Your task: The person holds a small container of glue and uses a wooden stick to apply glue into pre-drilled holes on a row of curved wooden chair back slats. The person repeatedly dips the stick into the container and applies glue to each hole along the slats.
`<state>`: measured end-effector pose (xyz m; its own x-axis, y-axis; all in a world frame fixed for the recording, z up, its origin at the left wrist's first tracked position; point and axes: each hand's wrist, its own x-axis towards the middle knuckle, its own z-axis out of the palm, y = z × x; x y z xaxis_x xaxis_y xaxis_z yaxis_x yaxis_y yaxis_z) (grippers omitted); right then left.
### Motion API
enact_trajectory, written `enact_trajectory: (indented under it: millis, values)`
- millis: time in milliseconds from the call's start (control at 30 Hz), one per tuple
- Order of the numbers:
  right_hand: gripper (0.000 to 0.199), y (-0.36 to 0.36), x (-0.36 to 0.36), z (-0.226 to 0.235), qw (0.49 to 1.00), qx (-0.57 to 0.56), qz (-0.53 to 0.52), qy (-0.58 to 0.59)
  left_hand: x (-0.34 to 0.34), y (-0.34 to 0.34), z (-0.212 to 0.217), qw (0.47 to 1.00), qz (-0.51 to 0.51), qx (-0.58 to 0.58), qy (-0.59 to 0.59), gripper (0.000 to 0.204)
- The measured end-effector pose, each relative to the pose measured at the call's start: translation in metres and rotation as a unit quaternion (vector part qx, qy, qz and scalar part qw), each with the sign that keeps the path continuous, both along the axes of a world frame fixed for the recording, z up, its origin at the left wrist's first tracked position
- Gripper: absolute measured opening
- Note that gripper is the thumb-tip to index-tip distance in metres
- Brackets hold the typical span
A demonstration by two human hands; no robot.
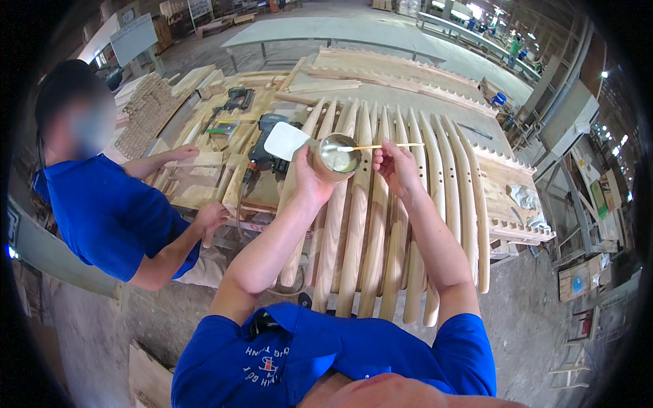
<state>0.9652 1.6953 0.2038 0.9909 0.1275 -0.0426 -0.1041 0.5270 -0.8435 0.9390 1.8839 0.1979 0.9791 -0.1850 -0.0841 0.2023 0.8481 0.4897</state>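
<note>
My left hand (311, 175) is wrapped round a small round tub (321, 168) whose open top faces me. White paste like glue (335, 158) coats its inside. A white flat panel (286, 141) stands out to the left of the tub; whether it is joined to it I cannot tell. Between the pinched fingers of my right hand (399, 166) is a thin yellowish stick (371, 147), its white-coated tip over the tub's mouth. Beneath both hands lie several long, tapered wooden slats (352, 251) side by side, some with small dark holes.
On the left stands a co-worker in a blue shirt (112, 211), hands near the wooden workbench (197, 178). A dark power tool (265, 146) lies left of the tub, another (238, 99) beyond. Notched wooden rails (408, 85) lie behind the slats; a crumpled cloth (522, 197) rests at right.
</note>
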Motion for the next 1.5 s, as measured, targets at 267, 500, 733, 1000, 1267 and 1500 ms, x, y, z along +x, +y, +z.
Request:
enact_trajectory:
  millis: [267, 500, 733, 1000, 1267, 1500]
  values:
    - [0.01, -0.002, -0.007, 0.015, 0.979, -0.121, -0.035, -0.158, 0.01, 0.001, -0.012, 1.0, 0.007, -0.023, 0.006, 0.057]
    - [0.016, 0.022, -0.028, 0.072, 0.827, -0.448, 0.014, -0.341, 0.007, 0.003, -0.023, 0.999, 0.041, -0.015, 0.007, 0.035]
    - [0.019, 0.028, -0.011, 0.08, 0.761, -0.516, 0.049, -0.39, 0.007, 0.013, -0.021, 1.0, 0.014, 0.004, 0.021, 0.033]
    - [0.019, 0.043, -0.004, 0.085, 0.68, -0.524, 0.074, -0.508, -0.001, 0.026, -0.018, 0.997, 0.01, 0.055, 0.052, 0.032]
    - [0.015, 0.034, -0.013, 0.075, 0.681, -0.573, 0.067, -0.45, 0.017, 0.039, -0.033, 0.998, 0.054, 0.026, 0.004, 0.031]
    - [0.015, 0.062, -0.035, 0.078, 0.719, -0.497, 0.138, -0.466, 0.021, 0.036, -0.044, 0.992, 0.103, 0.052, -0.04, 0.042]
